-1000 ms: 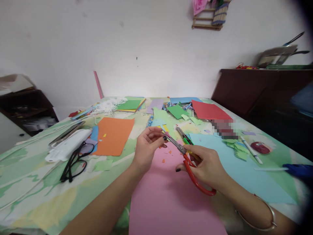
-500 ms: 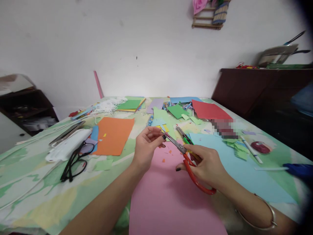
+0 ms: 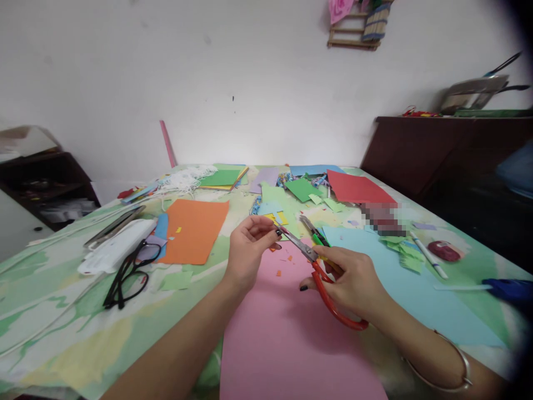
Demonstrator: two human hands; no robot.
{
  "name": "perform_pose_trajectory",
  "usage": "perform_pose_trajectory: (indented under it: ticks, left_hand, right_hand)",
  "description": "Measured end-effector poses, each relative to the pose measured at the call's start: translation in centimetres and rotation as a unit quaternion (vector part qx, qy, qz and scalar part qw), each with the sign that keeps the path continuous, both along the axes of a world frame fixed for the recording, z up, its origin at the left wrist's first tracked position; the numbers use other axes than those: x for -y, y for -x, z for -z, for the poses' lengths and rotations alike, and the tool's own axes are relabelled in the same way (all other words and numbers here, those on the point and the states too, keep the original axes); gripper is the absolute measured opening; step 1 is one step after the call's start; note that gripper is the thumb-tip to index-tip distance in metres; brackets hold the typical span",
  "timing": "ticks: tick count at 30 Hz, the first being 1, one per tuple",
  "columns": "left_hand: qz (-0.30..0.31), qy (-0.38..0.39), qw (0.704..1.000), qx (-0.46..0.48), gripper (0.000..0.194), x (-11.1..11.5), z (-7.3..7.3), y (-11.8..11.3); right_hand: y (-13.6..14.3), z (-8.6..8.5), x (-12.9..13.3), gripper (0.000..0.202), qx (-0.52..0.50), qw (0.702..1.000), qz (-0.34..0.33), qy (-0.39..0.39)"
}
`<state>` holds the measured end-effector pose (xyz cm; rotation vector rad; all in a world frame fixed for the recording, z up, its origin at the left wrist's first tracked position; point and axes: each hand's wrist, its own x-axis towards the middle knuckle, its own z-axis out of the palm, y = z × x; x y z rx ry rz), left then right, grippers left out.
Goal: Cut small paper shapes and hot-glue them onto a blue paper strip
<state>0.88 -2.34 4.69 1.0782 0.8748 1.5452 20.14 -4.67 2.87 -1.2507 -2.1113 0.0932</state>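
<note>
My right hand [image 3: 353, 278] grips a pair of scissors [image 3: 327, 294] with red handles, its blades pointing up and left. The blade tips reach the fingertips of my left hand [image 3: 252, 247], where thumb and forefinger are pinched together. Whatever sits in that pinch is too small to make out. Below both hands lies a sheet of pink paper [image 3: 291, 333], dotted with tiny orange scraps [image 3: 278, 273]. Just beyond the scissors a green and black utility knife [image 3: 315, 230] rests on the table, partly covered by my right hand.
Left of my hands are orange paper [image 3: 194, 230], black-framed glasses [image 3: 125, 278] and a white case [image 3: 119, 247]. To the right lie light blue paper [image 3: 400, 294], green scraps [image 3: 408, 256] and a white marker [image 3: 428, 255]. Red paper [image 3: 358, 188] and white string [image 3: 183, 180] lie farther back.
Almost nothing differs. The scissor blades and left fingertips have shifted only very slightly against each other.
</note>
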Motion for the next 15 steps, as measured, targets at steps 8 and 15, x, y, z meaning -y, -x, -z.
perform_pose_trajectory:
  ticks: [8, 15]
  left_hand:
    - [0.008, -0.008, 1.0, -0.009, 0.02, 0.09, -0.05, 0.05]
    - [0.03, 0.007, 1.0, 0.0, 0.019, 0.27, -0.34, 0.21]
  right_hand:
    - [0.14, -0.26, 0.08, 0.04, -0.003, 1.0, -0.002, 0.02]
    - [0.34, -0.51, 0.27, 0.04, -0.039, 0.995, -0.014, 0.095]
